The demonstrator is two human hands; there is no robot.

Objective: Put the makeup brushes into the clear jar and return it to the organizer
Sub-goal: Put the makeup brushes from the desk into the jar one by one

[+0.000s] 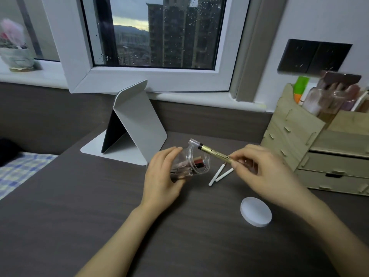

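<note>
1. At the far left you see a bed (24, 166) with a checked cover, and a plant pot (17, 56) on the windowsill above it.
2. A white folding stand (137, 124) sits upright on the dark surface (79, 206) below the window.
3. Your left hand (161, 174) wraps around the clear jar (191, 162), holding it tipped on its side just above the surface, mouth facing right. A few brushes already lie inside it.
4. Your right hand (261, 168) pinches a gold brush (214, 152) by its near end, its clear-capped tip pointing up and left, right at the jar's mouth.
5. Two white sticks (220, 174) lie on the surface between your hands, partly under your right fingers.
6. A round white lid (256, 211) rests flat on the surface, below your right hand.
7. The wooden organizer (311, 140) stands at the far right, with bottles and other items in its top compartments.
</note>
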